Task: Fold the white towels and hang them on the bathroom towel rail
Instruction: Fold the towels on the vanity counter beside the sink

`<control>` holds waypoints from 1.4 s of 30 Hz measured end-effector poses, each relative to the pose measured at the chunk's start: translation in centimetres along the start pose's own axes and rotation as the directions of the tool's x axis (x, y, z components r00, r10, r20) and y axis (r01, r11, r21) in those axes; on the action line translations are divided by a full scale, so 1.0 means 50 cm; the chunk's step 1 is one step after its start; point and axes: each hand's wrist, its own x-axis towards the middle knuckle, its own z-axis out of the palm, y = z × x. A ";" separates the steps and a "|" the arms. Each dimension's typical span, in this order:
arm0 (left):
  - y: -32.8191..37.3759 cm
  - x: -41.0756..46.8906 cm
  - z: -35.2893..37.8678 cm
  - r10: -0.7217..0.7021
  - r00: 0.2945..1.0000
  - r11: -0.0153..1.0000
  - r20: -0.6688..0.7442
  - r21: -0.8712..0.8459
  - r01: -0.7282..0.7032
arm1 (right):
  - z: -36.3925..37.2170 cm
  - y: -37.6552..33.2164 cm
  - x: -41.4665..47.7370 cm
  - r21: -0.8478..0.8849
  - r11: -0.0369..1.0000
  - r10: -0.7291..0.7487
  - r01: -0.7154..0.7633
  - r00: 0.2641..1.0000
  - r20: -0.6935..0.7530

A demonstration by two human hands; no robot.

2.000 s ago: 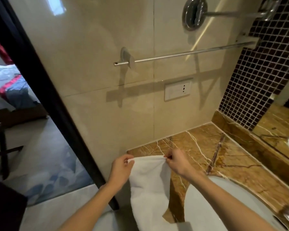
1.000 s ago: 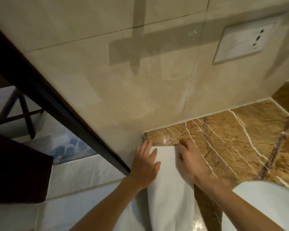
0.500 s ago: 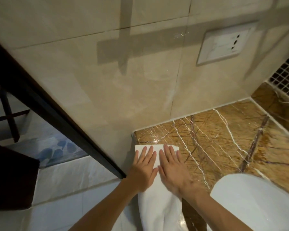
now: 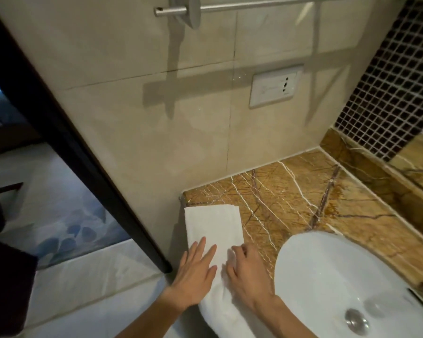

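A white towel [image 4: 214,223], folded into a long narrow strip, lies along the left edge of the brown marble counter [image 4: 303,196]. Its near end hangs over the counter's front. My left hand [image 4: 195,272] rests flat on the towel's left side with straight fingers. My right hand [image 4: 247,272] lies beside it on the right side of the strip, its fingers curled and bunching the cloth. The chrome towel rail [image 4: 254,6] is bare and runs along the beige wall at the top of the view, well above the towel.
A white basin [image 4: 327,276] with a metal drain [image 4: 357,322] fills the counter's right. A white wall socket [image 4: 275,87] sits under the rail. A dark door frame [image 4: 59,132] slants down the left; dark mosaic tiles [image 4: 391,93] and a mirror stand at right.
Both hands have slid along the towel toward me, baring its far end. My right hand's fingers have gone from flat to curled. The view rose and the rail's end came into sight.
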 end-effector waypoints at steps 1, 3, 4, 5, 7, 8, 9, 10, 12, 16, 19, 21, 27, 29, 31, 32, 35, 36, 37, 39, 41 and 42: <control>0.007 -0.010 0.005 0.004 1.000 1.000 0.010 0.001 -0.004 | 0.000 0.002 -0.021 0.001 1.000 0.030 -0.030 0.999 0.020; 0.018 -0.030 0.016 0.017 1.000 1.000 0.026 0.000 -0.017 | 0.000 0.002 -0.062 0.015 0.995 0.095 -0.096 0.994 0.046; 0.022 -0.042 0.021 0.026 0.999 1.000 0.031 0.002 -0.026 | -0.001 -0.001 -0.084 0.040 0.992 0.121 -0.123 0.992 0.042; 0.027 -0.055 0.028 0.033 0.999 0.999 0.040 -0.001 -0.033 | -0.002 -0.001 -0.106 0.078 0.987 0.140 -0.142 0.989 0.040; 0.038 -0.081 0.044 0.049 0.997 0.999 0.056 -0.013 -0.049 | -0.003 0.000 -0.150 0.129 0.979 0.149 -0.156 0.986 0.069; 0.045 -0.094 0.053 0.058 0.997 0.998 0.059 -0.021 -0.056 | -0.004 0.000 -0.170 0.095 0.983 0.145 -0.155 0.984 0.101; 0.051 -0.103 0.061 0.059 0.996 0.998 0.060 -0.032 -0.057 | -0.006 0.002 -0.183 0.037 0.987 0.150 -0.156 0.981 0.125; 0.057 -0.112 0.068 0.060 0.996 0.998 0.064 -0.038 -0.057 | -0.009 0.003 -0.196 -0.013 0.987 0.162 -0.161 0.978 0.135; 0.067 -0.120 0.079 0.062 0.995 0.998 0.072 -0.032 -0.060 | -0.013 0.005 -0.211 -0.073 0.985 0.163 -0.155 0.979 0.121; 0.093 -0.133 0.100 0.095 0.991 0.995 0.094 -0.004 -0.095 | -0.024 0.020 -0.224 -0.191 0.965 0.204 -0.179 0.971 0.124; 0.107 -0.132 0.107 0.097 0.987 0.993 0.130 0.061 -0.106 | -0.027 0.041 -0.229 -0.216 0.958 0.226 -0.190 0.961 0.157; 0.117 -0.130 0.108 0.092 0.985 0.988 0.146 0.114 -0.109 | -0.024 0.057 -0.234 -0.230 0.958 0.216 -0.171 0.958 0.187; 0.137 -0.124 0.100 0.093 0.978 0.984 0.189 0.131 -0.119 | -0.031 0.102 -0.254 -0.228 0.943 0.298 -0.242 0.919 0.257; 0.144 -0.120 0.096 0.088 0.977 0.982 0.195 0.148 -0.118 | -0.038 0.121 -0.261 -0.243 0.937 0.318 -0.253 0.904 0.287; 0.154 -0.112 0.098 0.087 0.978 0.976 0.191 0.181 -0.122 | -0.042 0.142 -0.272 -0.262 0.935 0.316 -0.240 0.899 0.305; 0.159 -0.108 0.100 0.085 0.979 0.973 0.188 0.195 -0.122 | -0.043 0.151 -0.278 -0.269 0.935 0.309 -0.229 0.901 0.305; 0.174 -0.097 0.111 0.058 0.983 0.970 0.174 0.224 -0.096 | -0.050 0.170 -0.291 -0.255 0.943 0.285 -0.214 0.916 0.283; 0.177 -0.094 0.116 0.046 0.985 0.968 0.165 0.237 -0.085 | -0.051 0.174 -0.294 -0.233 0.949 0.276 -0.212 0.917 0.287; 0.179 -0.093 0.122 0.037 0.988 0.965 0.152 0.250 -0.075 | -0.053 0.177 -0.297 -0.204 0.955 0.269 -0.214 0.915 0.300; 0.181 -0.091 0.133 0.027 0.992 0.961 0.121 0.269 -0.059 | -0.052 0.179 -0.303 -0.137 0.962 0.270 -0.236 0.901 0.339; 0.181 -0.089 0.140 0.023 0.995 0.959 0.093 0.278 -0.048 | -0.048 0.181 -0.310 -0.066 0.957 0.285 -0.281 0.880 0.380; 0.180 -0.087 0.142 0.022 0.996 0.959 0.085 0.281 -0.045 | -0.043 0.181 -0.315 -0.032 0.954 0.286 -0.298 0.872 0.396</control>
